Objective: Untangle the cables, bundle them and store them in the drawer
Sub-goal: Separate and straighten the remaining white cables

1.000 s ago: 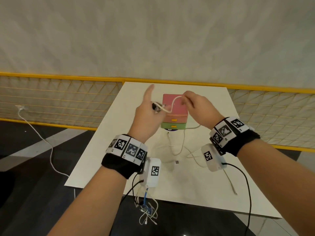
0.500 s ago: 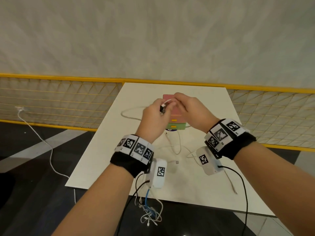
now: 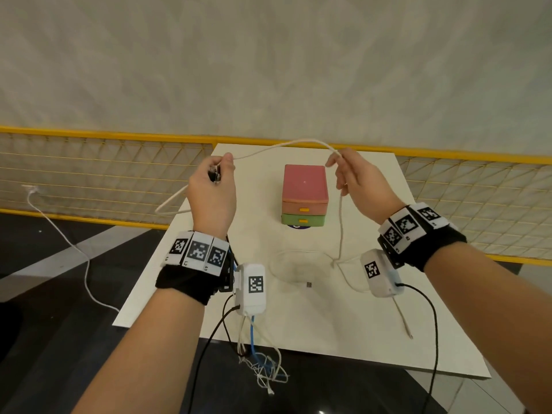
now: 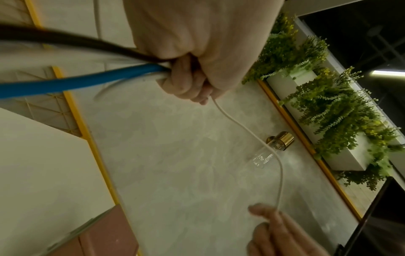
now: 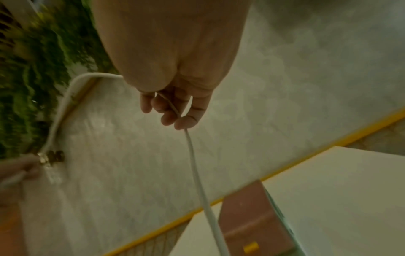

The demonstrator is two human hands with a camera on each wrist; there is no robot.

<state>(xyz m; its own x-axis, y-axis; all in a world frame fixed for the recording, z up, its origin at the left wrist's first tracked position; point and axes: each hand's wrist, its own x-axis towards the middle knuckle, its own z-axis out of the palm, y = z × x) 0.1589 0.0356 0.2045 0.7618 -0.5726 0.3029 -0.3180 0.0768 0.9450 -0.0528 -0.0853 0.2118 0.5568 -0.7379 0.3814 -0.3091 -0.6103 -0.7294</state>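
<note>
A white cable arcs in the air between my two hands, above the small drawer unit with pink top and green bottom drawer. My left hand grips the cable near its dark plug, fingers curled; a loop hangs left of it. My right hand pinches the cable between thumb and fingertips. From there it drops to the white table, where more white cable lies coiled with a plug end.
A yellow-framed mesh fence runs behind the table. Another white cable trails on the dark floor at left. A tangle of blue and white wires hangs from my left wrist device over the table's front edge.
My hands were close together over the drawer unit. They have spread apart, left going left and right going right, drawing a length of white cable out between them.
</note>
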